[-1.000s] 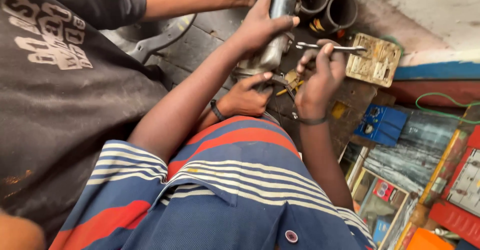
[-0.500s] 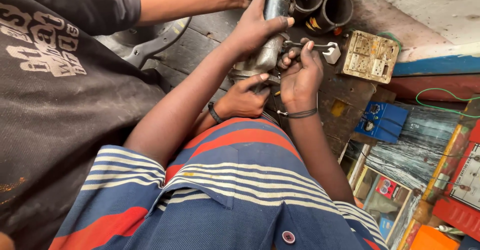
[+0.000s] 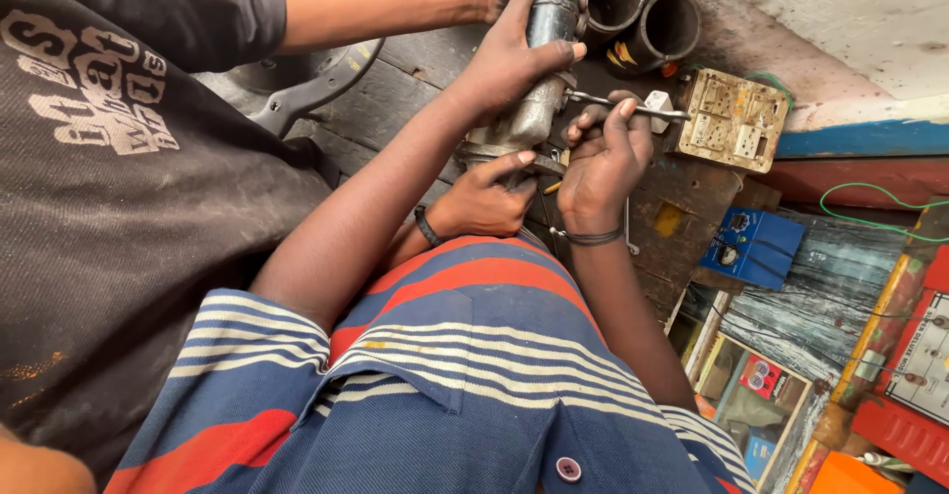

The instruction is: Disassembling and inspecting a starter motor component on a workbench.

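Shifted since a second ago: right hand drawn in against the metal cylinder, fingers pinching a thin metal tool whose tip meets the cylinder's side. Left hand wraps the cylinder, which stands tilted on the wooden bench. Advisable: firm bracing, tool seated squarely, small turns.

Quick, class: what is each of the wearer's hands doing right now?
Left hand: closed around the grey metal cylinder.
Right hand: closed on a thin metal rod.
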